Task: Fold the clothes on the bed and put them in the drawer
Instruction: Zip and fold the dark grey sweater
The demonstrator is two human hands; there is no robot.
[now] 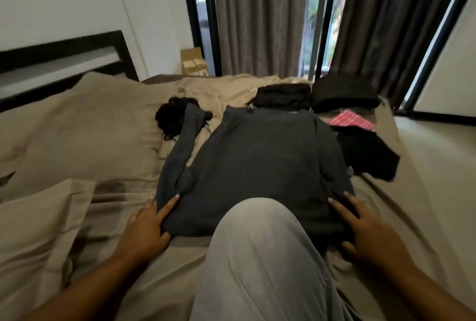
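A dark grey long-sleeved top (pixel 260 163) lies flat on the bed (pixel 108 140), its left sleeve folded up alongside the body. My left hand (pixel 148 225) grips the top's near left corner, thumb on top of the cloth and fingers at its edge. My right hand (pixel 365 228) rests on the near right corner with fingers spread and straight. My knee in grey trousers (pixel 257 256) covers the middle of the hem. Two folded black garments (pixel 283 97) (pixel 343 95) sit at the far edge. No drawer is in view.
A crumpled black item (pixel 172 117) lies left of the top. A loose black garment (pixel 368 153) and a pink checked cloth (pixel 351 120) lie to its right. Tan pillows (pixel 38 230) fill the left. Curtains (pixel 257 16) hang behind the bed.
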